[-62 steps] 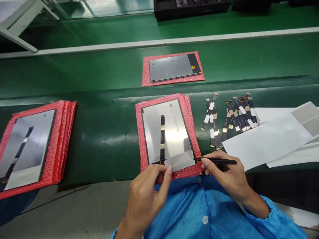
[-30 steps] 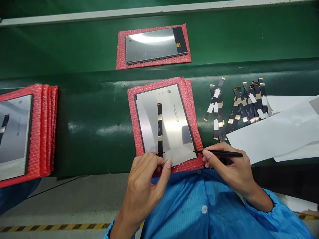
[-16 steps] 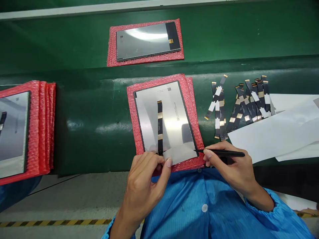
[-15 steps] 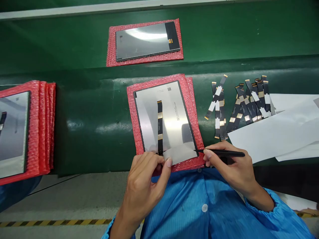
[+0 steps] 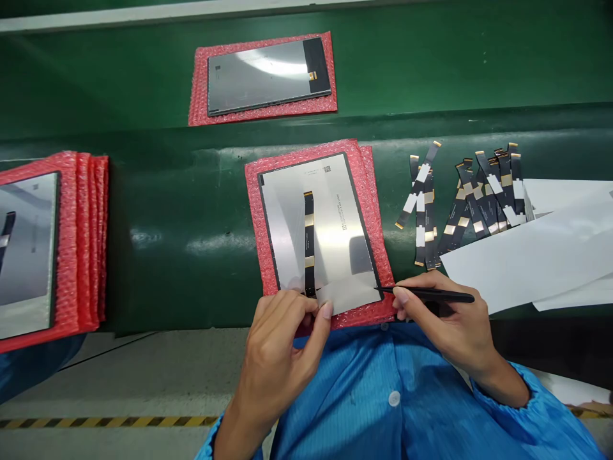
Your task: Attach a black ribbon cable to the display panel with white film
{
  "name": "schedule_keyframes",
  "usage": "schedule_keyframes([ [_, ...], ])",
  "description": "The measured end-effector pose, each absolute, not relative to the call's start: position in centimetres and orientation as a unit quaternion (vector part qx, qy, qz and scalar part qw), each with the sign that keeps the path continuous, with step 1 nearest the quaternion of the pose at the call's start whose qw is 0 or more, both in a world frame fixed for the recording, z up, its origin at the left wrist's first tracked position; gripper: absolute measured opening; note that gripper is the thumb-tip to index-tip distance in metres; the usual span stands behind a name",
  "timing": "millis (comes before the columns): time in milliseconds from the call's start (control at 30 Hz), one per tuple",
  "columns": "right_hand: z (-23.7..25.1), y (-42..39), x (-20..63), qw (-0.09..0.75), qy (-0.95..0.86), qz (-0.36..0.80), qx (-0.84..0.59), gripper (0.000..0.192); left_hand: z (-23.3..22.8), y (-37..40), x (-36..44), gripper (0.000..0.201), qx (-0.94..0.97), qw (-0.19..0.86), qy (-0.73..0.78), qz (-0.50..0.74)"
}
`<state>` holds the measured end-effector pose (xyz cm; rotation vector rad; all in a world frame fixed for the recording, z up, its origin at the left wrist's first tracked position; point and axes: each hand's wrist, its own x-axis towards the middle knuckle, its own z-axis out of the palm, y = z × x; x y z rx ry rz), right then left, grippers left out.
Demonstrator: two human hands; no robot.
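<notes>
A display panel (image 5: 292, 223) lies back side up on red bubble-wrap bags (image 5: 371, 211). On it runs a black flex cable (image 5: 310, 236), its lower end partly hidden by my left hand (image 5: 282, 345). That hand pinches the left end of a pale translucent strip (image 5: 349, 295), which lies over the panel's lower edge. In my right hand (image 5: 445, 326) are black tweezers (image 5: 426, 294), held like a pen. Their tips touch the strip's right end, at the panel's lower right corner. Whether the tips grip the strip is too small to tell.
To the right lie several loose flex cables (image 5: 472, 204) beside white paper sheets (image 5: 527, 249). A stack of red bags (image 5: 89, 255) with another panel (image 5: 33, 268) stands at the left. Farther back, a third panel (image 5: 258, 80) rests on a red bag on the green bench (image 5: 158, 223).
The view has shifted slightly. Both hands, the strip and the tweezers keep nearly the same places on the panel; the panel at the back appears a little farther left.
</notes>
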<state>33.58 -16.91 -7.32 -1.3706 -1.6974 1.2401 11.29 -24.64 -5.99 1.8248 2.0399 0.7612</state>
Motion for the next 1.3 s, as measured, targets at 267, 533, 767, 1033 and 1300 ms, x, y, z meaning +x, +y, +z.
schedule_keyframes([
  [267, -7.23, -16.86, 33.53, 0.306, -0.651, 0.456, -0.524, 0.013, -6.19, -24.81, 11.25, 0.025, 0.642, 0.144, 0.71, 0.252],
  [533, -7.25, -16.83, 33.57, 0.296, -0.646, 0.461, -0.532, 0.015, -6.38, -24.77, 11.14, 0.024, 0.658, 0.126, 0.705, 0.233],
  [767, -7.26, -16.9, 33.52, 0.293, -0.643, 0.457, -0.54, 0.016, -6.45, -24.84, 11.17, 0.025, 0.654, 0.128, 0.711, 0.224],
  [1033, -7.18, -16.86, 33.56, 0.291, -0.646, 0.456, -0.538, 0.017, -6.36, -24.8, 11.19, 0.025, 0.658, 0.122, 0.71, 0.22],
  [1300, -7.28, -16.99, 33.5, 0.296, -0.643, 0.457, -0.539, 0.016, -6.38, -24.86, 11.19, 0.025, 0.661, 0.119, 0.711, 0.21],
])
